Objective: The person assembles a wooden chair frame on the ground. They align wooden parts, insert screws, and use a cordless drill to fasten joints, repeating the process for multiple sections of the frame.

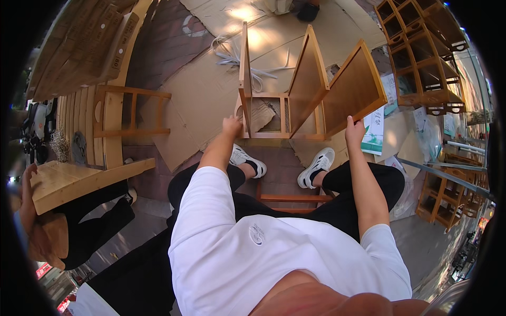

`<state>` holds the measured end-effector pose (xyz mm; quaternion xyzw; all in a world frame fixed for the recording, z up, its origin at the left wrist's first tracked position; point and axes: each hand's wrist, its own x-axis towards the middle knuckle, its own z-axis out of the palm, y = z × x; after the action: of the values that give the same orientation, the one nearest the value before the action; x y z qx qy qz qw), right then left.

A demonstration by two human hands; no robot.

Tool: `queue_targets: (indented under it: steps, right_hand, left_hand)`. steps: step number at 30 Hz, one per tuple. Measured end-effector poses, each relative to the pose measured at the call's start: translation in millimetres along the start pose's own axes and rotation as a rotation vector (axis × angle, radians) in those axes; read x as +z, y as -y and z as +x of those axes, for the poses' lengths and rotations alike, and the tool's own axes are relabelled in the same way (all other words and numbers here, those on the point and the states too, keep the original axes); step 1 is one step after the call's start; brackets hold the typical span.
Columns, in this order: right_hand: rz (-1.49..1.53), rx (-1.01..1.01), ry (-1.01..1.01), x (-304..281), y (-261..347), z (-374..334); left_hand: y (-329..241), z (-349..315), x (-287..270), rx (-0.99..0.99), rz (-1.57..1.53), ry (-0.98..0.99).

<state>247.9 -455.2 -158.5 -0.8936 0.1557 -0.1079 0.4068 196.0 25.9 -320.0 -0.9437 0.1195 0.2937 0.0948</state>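
Observation:
In front of me on the ground stands a partly assembled wooden shelf unit, with a slatted side frame point(275, 135) lying flat beneath several upright panels. My left hand point(232, 127) is closed on the frame's left end, beside the foot of the left panel point(244, 68). The middle panel point(311, 73) rises from the frame and leans slightly. At the right, my right hand point(355, 129) grips the near lower edge of the right panel point(356, 87), which tilts outward to the right. The joints at the panels' lower edges are too small to make out.
Flattened cardboard point(184, 113) covers the paving. White strapping point(232, 59) lies behind the left panel. A loose wooden frame point(132, 110) leans by a bench at left, near stacked cartons point(84, 47). Finished shelves point(421, 58) stand right. Another person's hand point(29, 176) touches a wooden board point(79, 181).

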Motion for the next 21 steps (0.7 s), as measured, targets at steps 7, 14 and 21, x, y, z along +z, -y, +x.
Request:
queue_targets:
  steps: [7,14,21]
  right_hand:
    - [0.043,-0.014,-0.034,12.8,-54.5,-56.1]
    - [-0.054,0.062,0.032,9.6,-54.1,-96.7]
    - [0.070,0.208,0.001,7.6,-106.6,-100.7]
  left_hand:
    - [132.7,-94.5,-54.6,-0.226,-0.248,0.212]
    - [344.6,-290.2,-137.4,-1.165,-0.242,-0.535]
    - [467.0,-329.2,-143.7,-1.306,-0.570,-0.582]
